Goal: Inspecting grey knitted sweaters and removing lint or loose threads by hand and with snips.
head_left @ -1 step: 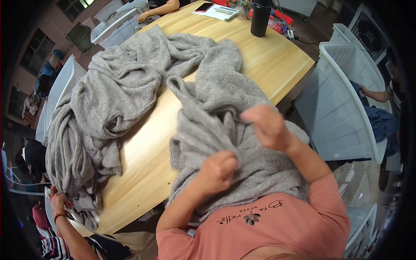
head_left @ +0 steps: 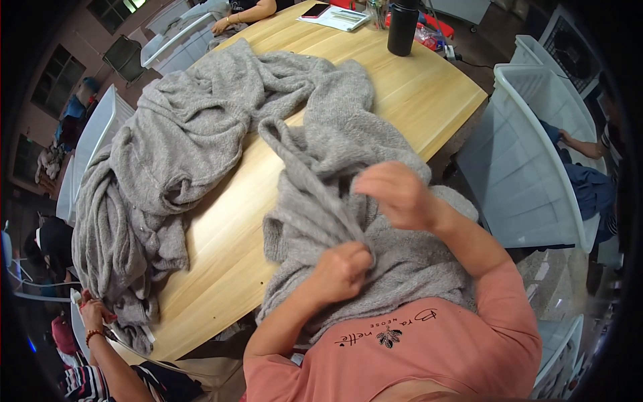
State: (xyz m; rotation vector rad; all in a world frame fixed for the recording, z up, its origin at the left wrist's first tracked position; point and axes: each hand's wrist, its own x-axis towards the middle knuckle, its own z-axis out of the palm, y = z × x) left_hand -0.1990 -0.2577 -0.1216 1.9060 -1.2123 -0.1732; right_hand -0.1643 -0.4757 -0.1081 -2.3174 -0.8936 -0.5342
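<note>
A grey knitted garment [head_left: 308, 208] lies bunched in front of me, partly on the table and partly over my lap. My left hand [head_left: 343, 270] is closed on a gathered fold of it, the cloth pulled taut up and away from the fist. Just above and to the right, my right hand [head_left: 396, 194] hovers close over the same cloth. Its fingers are bent and drawn together; whatever is between them, if anything, is too small to make out. More grey knitwear [head_left: 181, 141] is heaped along the left and far side.
The wooden table [head_left: 221, 261] curves ahead of me. A black bottle [head_left: 402, 28], papers [head_left: 345, 19] and a phone [head_left: 315, 11] stand at its far edge. A large plastic bin [head_left: 522, 161] is at right. Other people's hands [head_left: 96, 313] work at left, far side and right.
My right hand has shifted slightly left over the knit. My left hand keeps its grip, having moved a little right and down.
</note>
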